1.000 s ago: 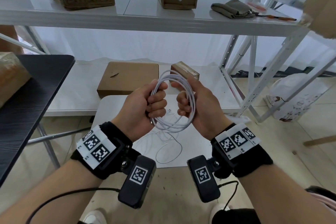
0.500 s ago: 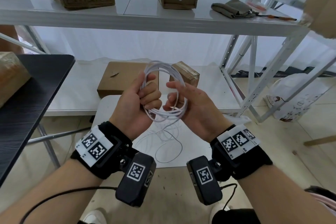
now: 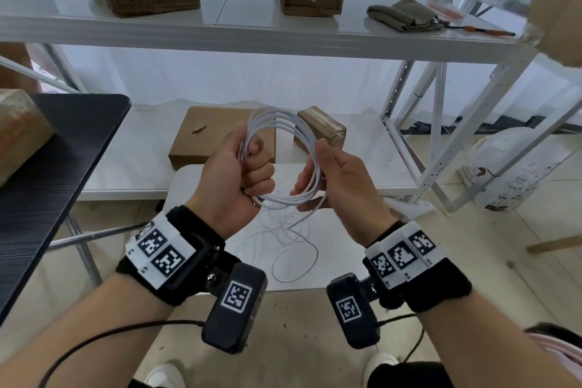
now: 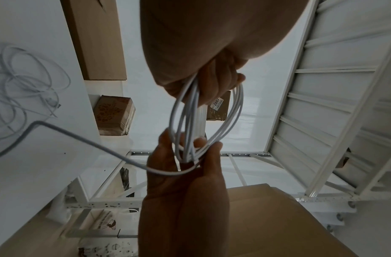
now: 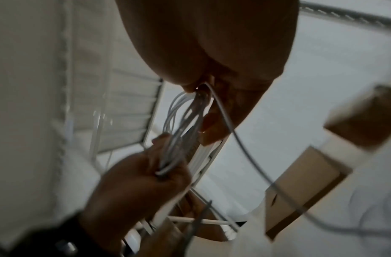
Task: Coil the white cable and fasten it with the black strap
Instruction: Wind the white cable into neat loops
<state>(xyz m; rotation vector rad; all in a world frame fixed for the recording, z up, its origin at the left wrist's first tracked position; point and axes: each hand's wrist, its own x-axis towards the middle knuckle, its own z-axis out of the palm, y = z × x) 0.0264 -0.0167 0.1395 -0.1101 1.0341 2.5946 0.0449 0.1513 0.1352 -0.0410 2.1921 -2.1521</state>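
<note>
I am seeing the left hand (image 3: 234, 176) fisting around the white cable (image 3: 285, 123) coil, the right hand (image 3: 337, 179) pinching its opposite side, loose cable trailing below both grips.

I hold both forearms raised in front of me, wrists close together. My left hand (image 3: 239, 173) is a tight fist, fingers curled round the white cable (image 3: 283, 126). My right hand (image 3: 340, 179) has looser fingers, with the coil's other side between thumb and fingertips.

White cable (image 3: 285, 132); brown boxes (image 3: 217, 132); black tabletop (image 3: 63, 148).
</note>
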